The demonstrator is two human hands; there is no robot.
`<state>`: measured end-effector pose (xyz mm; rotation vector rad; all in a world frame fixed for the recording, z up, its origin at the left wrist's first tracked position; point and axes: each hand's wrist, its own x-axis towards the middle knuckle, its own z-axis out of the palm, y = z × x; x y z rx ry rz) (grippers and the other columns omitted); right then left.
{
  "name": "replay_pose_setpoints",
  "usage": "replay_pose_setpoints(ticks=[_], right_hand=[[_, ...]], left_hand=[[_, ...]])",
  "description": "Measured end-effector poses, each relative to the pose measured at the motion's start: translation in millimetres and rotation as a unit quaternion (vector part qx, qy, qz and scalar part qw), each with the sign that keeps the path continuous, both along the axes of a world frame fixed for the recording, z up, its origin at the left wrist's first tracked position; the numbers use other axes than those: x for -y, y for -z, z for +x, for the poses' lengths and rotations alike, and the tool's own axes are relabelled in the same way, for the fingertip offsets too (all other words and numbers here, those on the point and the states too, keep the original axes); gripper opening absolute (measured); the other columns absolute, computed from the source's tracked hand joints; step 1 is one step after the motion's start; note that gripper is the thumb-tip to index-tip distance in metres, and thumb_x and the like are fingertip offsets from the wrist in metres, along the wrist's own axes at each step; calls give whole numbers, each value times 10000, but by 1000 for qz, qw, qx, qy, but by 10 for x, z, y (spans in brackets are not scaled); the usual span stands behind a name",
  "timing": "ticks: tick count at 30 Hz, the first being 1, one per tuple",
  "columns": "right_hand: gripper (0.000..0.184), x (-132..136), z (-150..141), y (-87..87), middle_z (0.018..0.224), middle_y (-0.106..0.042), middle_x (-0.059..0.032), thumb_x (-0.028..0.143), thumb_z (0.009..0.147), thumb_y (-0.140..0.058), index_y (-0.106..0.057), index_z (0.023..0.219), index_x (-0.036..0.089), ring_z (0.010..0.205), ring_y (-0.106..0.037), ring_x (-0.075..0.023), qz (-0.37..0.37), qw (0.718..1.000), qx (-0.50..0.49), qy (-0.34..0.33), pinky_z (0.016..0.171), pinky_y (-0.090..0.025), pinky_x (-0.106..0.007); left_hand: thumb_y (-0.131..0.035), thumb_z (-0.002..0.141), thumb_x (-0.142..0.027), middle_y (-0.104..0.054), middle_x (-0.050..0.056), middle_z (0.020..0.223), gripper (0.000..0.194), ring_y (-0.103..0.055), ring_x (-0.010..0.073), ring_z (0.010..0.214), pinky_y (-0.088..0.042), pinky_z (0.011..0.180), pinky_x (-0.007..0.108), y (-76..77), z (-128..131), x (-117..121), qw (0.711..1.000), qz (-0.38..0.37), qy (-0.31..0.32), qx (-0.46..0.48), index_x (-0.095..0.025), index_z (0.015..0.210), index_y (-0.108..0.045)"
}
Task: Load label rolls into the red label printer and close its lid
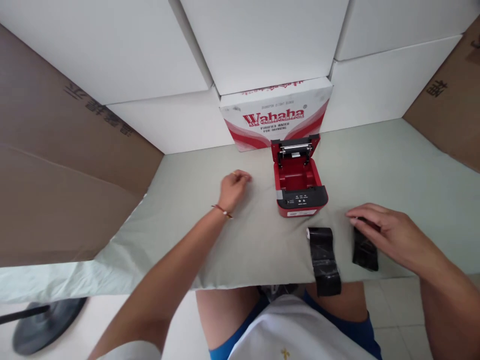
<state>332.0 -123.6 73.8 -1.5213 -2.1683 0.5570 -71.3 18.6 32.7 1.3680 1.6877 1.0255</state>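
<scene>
A red and black label printer stands on the cloth with its lid raised, and its red inner bay shows. In front of it lies a roll of black film, whose loose strip hangs past the table edge. My right hand pinches a short black film piece between thumb and fingers, right of that roll. Left of the printer, my left hand rests on the cloth, apart from the printer. Its fingers are curled together, and nothing shows in them.
A green cloth covers the table. Behind the printer stands a Wahaha water carton against stacked white boxes. Brown cardboard flanks the left side, with more cardboard on the right. A black round base stands at the lower left.
</scene>
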Motion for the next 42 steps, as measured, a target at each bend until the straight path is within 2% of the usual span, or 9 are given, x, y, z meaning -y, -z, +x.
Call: replay_pose_setpoints(ticks=[5, 10, 16, 22, 28, 33, 37, 39, 42], right_hand=[[333, -11, -279, 57, 1329, -750, -94, 427, 1082, -552, -738, 1314, 278, 1163, -713, -269, -8, 995, -14, -102, 982, -606, -441], [333, -40, -463, 151, 1256, -766, -116, 324, 1066, -586, -734, 1349, 228, 1166, -658, -302, -52, 986, 47, -152, 994, -600, -501], [391, -39, -602, 196, 1330, -721, -140, 186, 957, -688, -740, 1344, 196, 1182, -642, -329, -69, 979, 127, -140, 1001, -603, -510], [367, -56, -443, 161, 1262, -718, -148, 317, 1003, -648, -738, 1341, 206, 1142, -630, -337, -58, 983, 123, -124, 972, -588, -515], [307, -31, -503, 176, 1156, -736, -155, 213, 974, -602, -786, 1220, 197, 1084, -622, -340, -104, 977, 138, -126, 940, -567, -519], [311, -85, -402, -313, 1143, -725, -115, 413, 1032, -592, -801, 1234, 301, 1061, -649, -285, -175, 966, 7, -188, 920, -568, -432], [554, -414, -344, -769, 863, -624, -34, 696, 954, -641, -778, 1337, 320, 704, -568, -192, -182, 978, -61, -87, 651, -488, -344], [649, -671, -417, -833, 723, -528, 18, 739, 891, -682, -769, 1366, 305, 613, -472, -166, -167, 984, -63, -23, 603, -422, -336], [576, -1055, -611, -735, 653, -531, 43, 581, 878, -731, -772, 1368, 282, 583, -480, -157, -156, 987, -22, 20, 613, -423, -329]], left_hand=[[-513, 924, -266, -711, 175, 1386, 308, -554, 338, 1445, -314, 1309, 518, -202, -1108, -30, 963, 8, -105, -246, -145, 1103, -733], [-455, 963, -233, -607, 262, 1534, 447, -529, 388, 1496, -351, 1290, 573, -19, -1647, 135, 912, -50, -151, -378, -71, 1331, -652], [-414, 1010, -256, -594, 260, 1539, 486, -559, 408, 1454, -419, 1235, 591, 166, -1691, 139, 870, -70, -164, -459, -83, 1416, -617], [-436, 996, -260, -642, 275, 1420, 474, -609, 416, 1358, -510, 1123, 566, 204, -1723, 145, 846, -76, -172, -499, -74, 1387, -631], [-433, 983, -248, -654, 268, 1392, 473, -619, 419, 1332, -527, 1094, 549, 202, -1708, 162, 837, -75, -169, -516, -64, 1370, -633], [-451, 969, -243, -659, 269, 1384, 462, -618, 424, 1329, -536, 1081, 558, 204, -1713, 170, 835, -77, -172, -517, -75, 1357, -638], [-442, 982, -275, -659, 257, 1399, 474, -610, 421, 1342, -530, 1096, 548, 202, -1717, 172, 838, -76, -171, -513, -84, 1368, -641], [-434, 983, -282, -655, 261, 1402, 484, -609, 423, 1337, -524, 1099, 546, 199, -1716, 172, 839, -79, -171, -511, -76, 1369, -640], [-431, 972, -270, -653, 271, 1399, 496, -607, 427, 1330, -523, 1092, 546, 199, -1720, 172, 840, -77, -172, -509, -56, 1368, -638]])
